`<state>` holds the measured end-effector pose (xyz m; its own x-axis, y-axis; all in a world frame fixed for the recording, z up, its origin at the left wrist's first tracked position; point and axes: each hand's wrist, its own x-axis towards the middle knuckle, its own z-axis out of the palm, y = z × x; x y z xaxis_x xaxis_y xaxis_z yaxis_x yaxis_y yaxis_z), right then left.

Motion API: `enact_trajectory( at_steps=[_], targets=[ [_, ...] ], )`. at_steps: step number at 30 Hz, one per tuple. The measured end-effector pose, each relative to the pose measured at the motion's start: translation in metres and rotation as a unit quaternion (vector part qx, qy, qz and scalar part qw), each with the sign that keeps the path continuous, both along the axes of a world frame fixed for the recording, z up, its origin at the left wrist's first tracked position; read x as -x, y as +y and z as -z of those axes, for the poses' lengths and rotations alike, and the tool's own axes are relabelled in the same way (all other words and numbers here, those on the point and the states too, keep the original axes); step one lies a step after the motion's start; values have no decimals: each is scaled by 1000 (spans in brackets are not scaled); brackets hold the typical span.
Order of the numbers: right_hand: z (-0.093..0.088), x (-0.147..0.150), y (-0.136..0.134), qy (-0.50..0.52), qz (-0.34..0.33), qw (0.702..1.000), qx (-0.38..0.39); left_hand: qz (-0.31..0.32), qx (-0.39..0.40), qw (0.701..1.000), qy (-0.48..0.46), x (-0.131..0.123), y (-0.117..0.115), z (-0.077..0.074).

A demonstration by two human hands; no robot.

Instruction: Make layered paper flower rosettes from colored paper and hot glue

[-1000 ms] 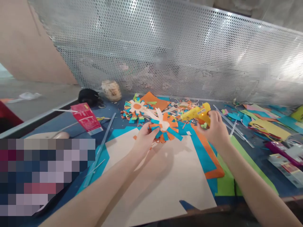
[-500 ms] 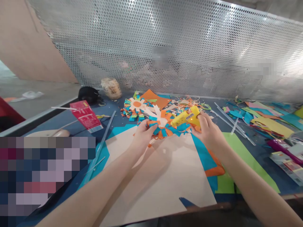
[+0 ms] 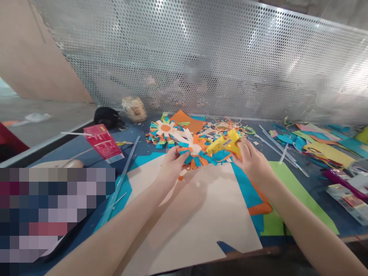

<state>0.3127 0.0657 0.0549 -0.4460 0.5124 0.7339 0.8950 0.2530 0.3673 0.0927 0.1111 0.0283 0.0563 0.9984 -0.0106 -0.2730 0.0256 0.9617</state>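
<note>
Pinched in my left hand (image 3: 173, 165) is the left edge of a paper flower (image 3: 198, 160) with orange and blue petals and a pale centre. My right hand (image 3: 250, 157) is wrapped round a yellow glue gun (image 3: 225, 142), whose nozzle points left at the flower, near its centre. Whether the tip touches the paper I cannot tell. Both are held above a large pale sheet (image 3: 184, 230). Just behind, a second paper flower (image 3: 165, 128) with white petals and an orange centre lies on a fringed heap.
Paper scraps (image 3: 224, 125) and an orange sheet (image 3: 188, 120) lie at the back, before a perforated metal panel (image 3: 201, 46). Left are a red packet (image 3: 104, 143) and a black object (image 3: 107, 117). Right are clear glue sticks (image 3: 280, 147), a green sheet (image 3: 299, 203) and coloured offcuts (image 3: 327, 149).
Almost nothing differs. My right hand and the glue gun have shifted very slightly left, and the left hand keeps its hold on the flower.
</note>
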Motion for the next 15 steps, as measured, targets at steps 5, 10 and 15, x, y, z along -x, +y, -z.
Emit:
enact_trajectory(
  at_steps=[5, 10, 15],
  targets=[
    [-1, 0, -1, -8, 1, 1000, -12, 5, -3, 1000, 4, -1, 0, -1],
    [-1, 1, -1, -7, -2, 1000, -13, 2, 7, 1000, 3, -1, -2, -3],
    [0, 1, -1, -7, -13, 1000, 4, -4, 5, 1000, 7, -1, -1, -3]
  ],
)
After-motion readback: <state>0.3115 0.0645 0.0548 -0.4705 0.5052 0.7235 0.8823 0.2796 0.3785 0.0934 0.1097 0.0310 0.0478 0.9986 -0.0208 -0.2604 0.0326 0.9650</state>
